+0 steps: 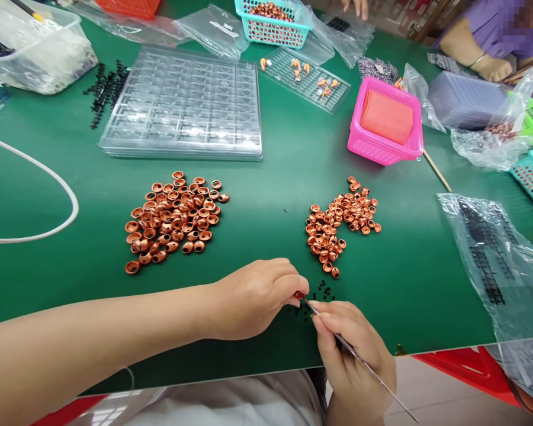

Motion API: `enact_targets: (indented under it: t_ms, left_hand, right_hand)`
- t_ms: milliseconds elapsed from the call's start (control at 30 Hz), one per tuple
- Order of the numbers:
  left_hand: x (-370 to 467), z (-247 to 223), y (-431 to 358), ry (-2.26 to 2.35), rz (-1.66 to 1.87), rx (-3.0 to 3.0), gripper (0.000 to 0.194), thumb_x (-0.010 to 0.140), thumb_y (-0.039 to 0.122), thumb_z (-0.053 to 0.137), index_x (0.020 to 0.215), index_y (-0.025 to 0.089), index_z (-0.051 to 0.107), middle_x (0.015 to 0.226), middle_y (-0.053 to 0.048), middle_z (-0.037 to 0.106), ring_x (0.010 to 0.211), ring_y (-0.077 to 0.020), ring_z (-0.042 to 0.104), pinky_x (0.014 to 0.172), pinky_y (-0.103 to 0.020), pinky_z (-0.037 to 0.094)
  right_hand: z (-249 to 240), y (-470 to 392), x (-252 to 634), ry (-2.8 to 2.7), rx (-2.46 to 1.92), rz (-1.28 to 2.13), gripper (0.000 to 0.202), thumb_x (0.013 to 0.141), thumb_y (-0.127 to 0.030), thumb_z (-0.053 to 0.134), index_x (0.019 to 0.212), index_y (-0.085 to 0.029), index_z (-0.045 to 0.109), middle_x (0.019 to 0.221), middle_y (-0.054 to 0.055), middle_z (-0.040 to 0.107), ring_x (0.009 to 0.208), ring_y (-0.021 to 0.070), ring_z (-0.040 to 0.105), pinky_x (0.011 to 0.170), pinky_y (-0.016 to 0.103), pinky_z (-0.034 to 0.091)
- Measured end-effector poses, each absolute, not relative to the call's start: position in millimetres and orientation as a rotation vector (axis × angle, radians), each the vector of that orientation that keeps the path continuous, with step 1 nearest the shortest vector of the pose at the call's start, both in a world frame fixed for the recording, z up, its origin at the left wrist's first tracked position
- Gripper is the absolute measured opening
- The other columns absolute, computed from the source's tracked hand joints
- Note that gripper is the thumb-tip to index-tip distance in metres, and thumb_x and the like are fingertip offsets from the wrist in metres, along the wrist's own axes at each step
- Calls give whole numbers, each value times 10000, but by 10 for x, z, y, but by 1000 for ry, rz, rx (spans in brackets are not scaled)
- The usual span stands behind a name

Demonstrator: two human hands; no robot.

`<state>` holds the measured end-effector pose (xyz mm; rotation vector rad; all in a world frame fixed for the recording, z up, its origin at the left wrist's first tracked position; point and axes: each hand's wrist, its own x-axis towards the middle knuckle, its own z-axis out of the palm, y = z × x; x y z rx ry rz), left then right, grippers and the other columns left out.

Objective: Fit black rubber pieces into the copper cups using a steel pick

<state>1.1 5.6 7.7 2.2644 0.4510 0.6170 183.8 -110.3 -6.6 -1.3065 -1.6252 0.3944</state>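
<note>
My left hand (pixel 260 296) is closed, pinching a small copper-coloured shell piece (pixel 299 295) between thumb and forefinger. In my right hand (pixel 357 349) is a thin metal rod-like tool (pixel 368 368), held like a pen, its tip at the copper piece. Tiny black bits (pixel 324 291) lie scattered on the table beside and beneath my fingers. Beyond my hands are two piles of hollow copper-coloured pieces with holes: a larger-pieced pile (pixel 173 219) at left and a smaller-pieced pile (pixel 337 222) at right. Whatever the tool tip touches inside the piece is too small to make out.
Stacked clear plastic trays (pixel 182 106) lie behind the left pile. A pink basket (pixel 384 151) with an orange sponge-like block stands behind the right pile. A plastic bag of black parts (pixel 493 260) lies at right, a white cable (pixel 66 219) at left. Another person's hand (pixel 493 68) rests across the table.
</note>
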Motion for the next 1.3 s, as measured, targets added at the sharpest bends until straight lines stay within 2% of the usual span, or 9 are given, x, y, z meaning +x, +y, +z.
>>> enact_targets:
  t_ms: [167,300,567,767,1300]
  left_hand:
    - [2,66,10,443,645,2293,165,950,62,437,943,79,600,774,-76,614,699,-164,511,616,-256,435]
    - [7,29,-2,456,646,2315,158,934,49,437,950,91,589,788,-77,618,699,-165,509,625,-259,446]
    - [29,49,13,494,653,2300,164,975,106,435,942,121,594,784,-69,636,708,-161,549,632,-254,463]
    - [25,55,64,473,629,2141,112,958,108,501,976,140,606,819,-43,670,737,-142,569,699,-242,479]
    - [15,76,85,484,580,2073,79,948,132,552,985,161,615,858,-24,691,761,-128,589,714,-213,472]
  right_hand:
    - [-77,-1106,1846,-1641,-1255,323,341,810,16,639,1076,-196,643,976,61,752,855,185,724,724,357,625]
    - [-70,-1101,1856,-1733,-1259,273,357,794,17,672,1093,-176,652,1006,80,747,879,190,725,742,356,635]
    - [-56,-1087,1849,-1752,-1289,293,353,802,7,661,1091,-196,639,1013,66,741,863,180,724,725,343,631]
    - [-35,-1058,1791,-1624,-1272,336,363,770,64,645,1039,-179,630,966,60,735,852,173,709,729,355,604]
    - [-39,-1086,1813,-1543,-1278,373,368,778,62,630,1040,-196,623,982,58,729,853,184,695,718,368,592]
